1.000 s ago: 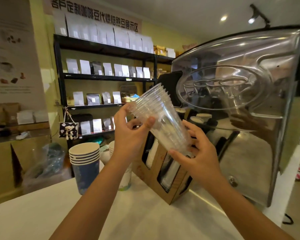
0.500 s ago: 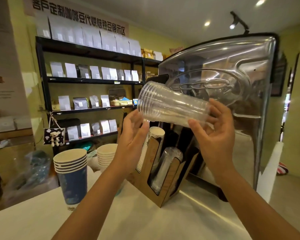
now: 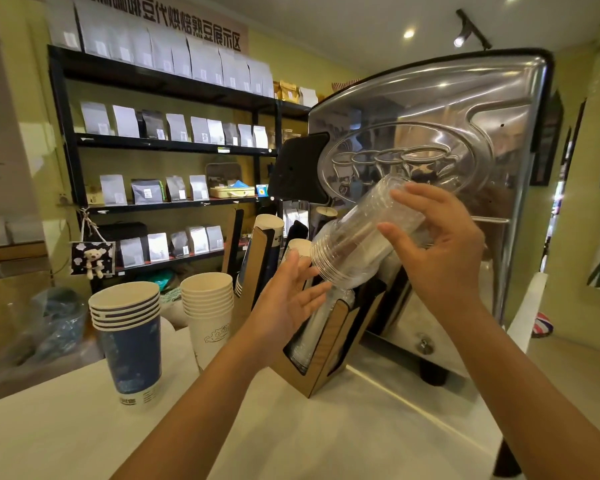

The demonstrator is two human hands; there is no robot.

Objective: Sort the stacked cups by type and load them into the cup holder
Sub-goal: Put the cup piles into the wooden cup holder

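Observation:
My right hand [image 3: 437, 244] grips a stack of clear plastic cups [image 3: 354, 240], tilted with the rims pointing down-left toward the wooden cup holder [image 3: 329, 368]. My left hand [image 3: 291, 303] is open, fingers spread, just under the stack's rims and in front of the holder. One slot of the holder has clear cups [image 3: 309, 334] in it; paper cups [image 3: 269, 223] stick out of its slots further back. On the counter to the left stand a stack of blue paper cups [image 3: 129, 327] and a stack of white paper cups [image 3: 208, 306].
A large chrome espresso machine [image 3: 430, 168] stands right behind the holder. The white counter [image 3: 291, 438] spreads in front. Black shelves with coffee bags [image 3: 167, 133] line the back wall. A plastic bag [image 3: 52, 323] lies low at the left.
The clear stack has swung from lying level to rims pointing down-left above the holder, carried by my right hand. My left hand has let go and dropped lower beneath the rims.

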